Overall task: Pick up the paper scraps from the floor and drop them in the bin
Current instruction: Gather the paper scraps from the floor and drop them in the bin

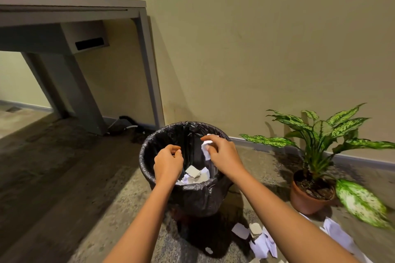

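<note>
A round bin [193,195] lined with a black plastic bag stands on the floor in the middle of the view, with several white scraps [195,174] lying inside it. Both hands are over its mouth. My right hand [222,155] holds a crumpled white paper scrap [205,149] above the bin's right side. My left hand [168,161] hovers over the left side with its fingers curled together and nothing visible in them. More white paper scraps [261,241] lie on the floor at the lower right, beside my right forearm.
A potted plant [310,194] with speckled green leaves stands right of the bin, against the wall. A grey desk [72,13] with angled legs stands at the back left, with cables on the floor beneath it. The floor is bare carpet on the left.
</note>
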Motion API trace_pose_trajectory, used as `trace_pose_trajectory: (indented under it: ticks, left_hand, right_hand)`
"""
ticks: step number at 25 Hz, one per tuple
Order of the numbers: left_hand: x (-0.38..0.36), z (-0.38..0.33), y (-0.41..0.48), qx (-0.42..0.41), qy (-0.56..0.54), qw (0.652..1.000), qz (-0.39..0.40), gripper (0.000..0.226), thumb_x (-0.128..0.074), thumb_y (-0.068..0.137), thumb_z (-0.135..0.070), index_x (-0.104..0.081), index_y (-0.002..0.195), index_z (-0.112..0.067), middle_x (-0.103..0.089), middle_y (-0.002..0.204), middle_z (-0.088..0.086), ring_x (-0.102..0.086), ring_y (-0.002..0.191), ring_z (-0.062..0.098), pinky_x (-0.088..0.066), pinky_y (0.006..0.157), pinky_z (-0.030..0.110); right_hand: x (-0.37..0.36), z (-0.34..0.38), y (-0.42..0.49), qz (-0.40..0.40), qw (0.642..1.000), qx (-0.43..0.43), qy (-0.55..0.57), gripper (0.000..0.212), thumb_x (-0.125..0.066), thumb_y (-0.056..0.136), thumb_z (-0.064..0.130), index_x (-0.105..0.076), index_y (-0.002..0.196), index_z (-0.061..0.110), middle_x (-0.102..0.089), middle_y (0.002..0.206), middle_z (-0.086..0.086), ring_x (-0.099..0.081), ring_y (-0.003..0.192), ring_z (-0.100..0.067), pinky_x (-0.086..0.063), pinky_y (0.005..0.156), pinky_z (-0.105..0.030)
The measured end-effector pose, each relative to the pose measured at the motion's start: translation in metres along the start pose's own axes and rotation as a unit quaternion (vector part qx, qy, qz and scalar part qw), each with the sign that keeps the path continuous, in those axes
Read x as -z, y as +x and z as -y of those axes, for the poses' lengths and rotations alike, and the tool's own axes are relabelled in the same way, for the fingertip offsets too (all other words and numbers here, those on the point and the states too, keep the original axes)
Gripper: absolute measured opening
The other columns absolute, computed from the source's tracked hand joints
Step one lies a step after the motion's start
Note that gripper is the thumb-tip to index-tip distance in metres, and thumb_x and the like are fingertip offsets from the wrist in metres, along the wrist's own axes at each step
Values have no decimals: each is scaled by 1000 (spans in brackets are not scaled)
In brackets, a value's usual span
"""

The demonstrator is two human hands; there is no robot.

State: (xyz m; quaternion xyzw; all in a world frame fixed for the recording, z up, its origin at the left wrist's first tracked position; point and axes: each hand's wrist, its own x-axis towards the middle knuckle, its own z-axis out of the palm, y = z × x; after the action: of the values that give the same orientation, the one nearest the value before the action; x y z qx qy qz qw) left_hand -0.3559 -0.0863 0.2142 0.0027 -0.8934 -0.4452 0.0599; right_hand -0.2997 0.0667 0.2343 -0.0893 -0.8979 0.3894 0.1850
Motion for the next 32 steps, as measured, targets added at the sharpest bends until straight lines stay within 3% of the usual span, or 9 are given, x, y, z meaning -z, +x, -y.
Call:
trace_pose_trajectory:
  ticks: [2, 4, 9, 15, 20, 25, 29, 32]
  left_hand:
    - [-2, -6, -6, -9, 0, 1000, -1, 22, -53, 95, -24, -69, 111, -21, -71, 107, 1, -62, 98, 20, -44, 80, 30]
    - [-3, -13, -14, -18, 7, 1000, -3, 23, -55, 93, -23, -69, 111, -21, -71, 108, 0, -63, 103, 22, -47, 85, 34]
    - [-5, -29, -41, -71, 26, 997, -11, 22, -56, 92, -23, -69, 109, -21, -69, 108, 1, -63, 101, 22, -50, 86, 37]
    - [-35, -49, -103, -233, -54, 971, -19, 17, -56, 91, -15, -69, 102, -20, -66, 96, -5, -62, 90, 15, -48, 76, 29]
    - [-83, -31, -167, -334, -15, 941, 46, 11, -61, 89, -20, -67, 98, -24, -63, 92, -11, -54, 85, 7, -43, 71, 24]
    - [-136, 37, -232, -208, 61, 950, 226, 8, -66, 85, -33, -68, 92, -29, -68, 84, -12, -64, 78, 9, -48, 66, 28]
    - [-161, 97, -268, -124, 162, 921, 332, 14, -72, 82, -34, -70, 90, -23, -72, 88, -7, -67, 90, 15, -53, 76, 32]
    - [-165, 128, -287, -95, 211, 890, 393, 28, -79, 75, -41, -68, 93, -23, -71, 93, -5, -65, 93, 15, -48, 74, 27]
  right_hand:
    - [6, -1, -3, -9, 999, -8, -38, 26, -52, 94, 18, -64, 109, 35, -66, 68, 2, -56, 54, -14, -48, 58, -33]
    - [15, 0, -9, -11, 997, -9, -69, 19, -59, 91, 19, -63, 106, 30, -68, 75, 3, -63, 69, -19, -52, 65, -33]
    - [44, -12, -30, -58, 995, -22, -75, 11, -65, 86, 17, -65, 94, 25, -65, 82, 5, -61, 77, -17, -52, 67, -32]
    - [74, -60, -83, -68, 991, -77, -84, 10, -60, 87, 16, -66, 88, 23, -67, 83, 0, -63, 79, -21, -54, 68, -35]
    - [82, -114, -139, -14, 985, -145, -96, 15, -61, 83, 12, -70, 88, 23, -69, 81, -2, -63, 77, -22, -53, 69, -33]
    - [64, -176, -209, 65, 966, -217, -122, 21, -57, 83, 10, -74, 92, 20, -72, 95, -8, -65, 88, -27, -51, 73, -31]
    - [51, -217, -260, 120, 947, -273, -115, 21, -57, 86, 10, -74, 96, 19, -72, 101, -8, -66, 92, -24, -54, 82, -34]
    - [41, -234, -290, 143, 940, -288, -117, 24, -56, 85, 9, -75, 95, 18, -73, 100, -6, -66, 92, -22, -54, 83, -32]
